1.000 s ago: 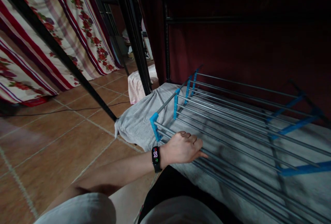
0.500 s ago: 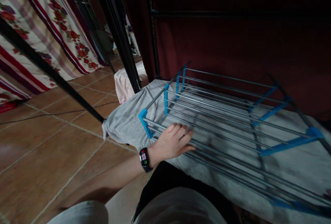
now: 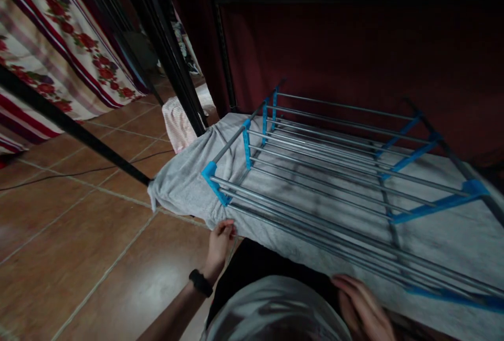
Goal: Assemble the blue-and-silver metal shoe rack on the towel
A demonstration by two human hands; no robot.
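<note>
A drying rack [image 3: 299, 181] of grey metal bars with blue plastic joints stands on a grey blanket [image 3: 185, 183]. My left hand [image 3: 221, 241], wearing a dark wristband [image 3: 200, 283], is just below the rack's near left corner, beside the blanket's edge. Its fingers are curled in, with nothing seen in them; it is apart from the rack. Low in the view, my right hand [image 3: 364, 304] is by my lap, below the rack's front bars. Its fingers are stretched out and hold nothing.
Black metal posts [image 3: 173, 52] and a slanting black bar [image 3: 74, 125] frame the left side. A dark red panel [image 3: 334, 57] rises behind the rack. A floral curtain [image 3: 71, 41] hangs at far left; a cable [image 3: 86, 172] crosses the tiled floor. A pink-striped cloth [image 3: 179, 123] hangs near the posts.
My left hand has let go of the rack's front bar and drawn back toward me, lower left. My right hand has come in from the right edge to my lap. The view has shifted slightly.
</note>
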